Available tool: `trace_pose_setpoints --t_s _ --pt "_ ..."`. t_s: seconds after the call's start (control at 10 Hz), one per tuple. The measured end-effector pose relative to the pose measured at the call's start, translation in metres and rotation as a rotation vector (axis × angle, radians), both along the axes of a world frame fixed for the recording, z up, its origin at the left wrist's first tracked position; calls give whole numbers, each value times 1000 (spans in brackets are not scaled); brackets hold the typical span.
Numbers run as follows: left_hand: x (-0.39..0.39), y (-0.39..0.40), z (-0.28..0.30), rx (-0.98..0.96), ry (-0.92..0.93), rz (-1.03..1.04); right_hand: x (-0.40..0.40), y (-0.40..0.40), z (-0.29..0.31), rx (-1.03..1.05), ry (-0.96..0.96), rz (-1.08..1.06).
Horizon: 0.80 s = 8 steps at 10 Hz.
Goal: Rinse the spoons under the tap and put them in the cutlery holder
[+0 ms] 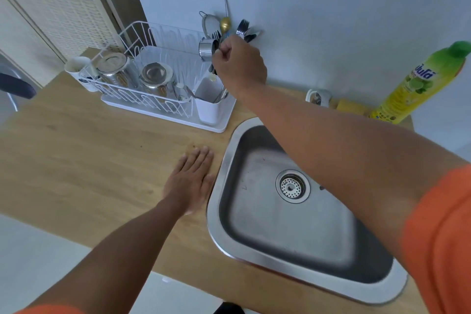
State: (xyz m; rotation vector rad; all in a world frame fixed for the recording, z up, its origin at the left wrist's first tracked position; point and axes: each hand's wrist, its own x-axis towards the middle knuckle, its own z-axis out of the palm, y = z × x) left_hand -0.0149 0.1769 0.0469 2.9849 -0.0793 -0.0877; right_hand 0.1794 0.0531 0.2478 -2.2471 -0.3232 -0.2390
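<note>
My right hand (238, 64) is raised over the white cutlery holder (210, 104) at the right end of the dish rack. It grips a bunch of cutlery (224, 30): forks, a gold spoon, a small strainer and a steel cup stick up above the fist, while handles hang down into the holder. My left hand (190, 178) lies flat, fingers straight, on the wooden counter (76, 148) just left of the steel sink (293, 199). The tap is hidden behind my right forearm.
A white wire dish rack (153, 76) holds two upturned steel pots and a white cup at its left end. A yellow dish-soap bottle (418, 84) and a yellow sponge (350, 107) stand at the back right by the wall. The sink basin holds only its drain strainer.
</note>
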Motion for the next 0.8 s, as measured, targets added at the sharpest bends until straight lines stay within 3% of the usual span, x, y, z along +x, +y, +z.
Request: trace_pose_setpoints --t_s 0.2,0.6,0.8 --pt "1 1 -3 10 13 15 10 11 -10 -190 95 105" --pt "1 3 -6 14 16 11 1 2 -28 -370 222 167" --pt "1 0 -1 -26 -11 22 -1 -14 -33 -362 307 178"
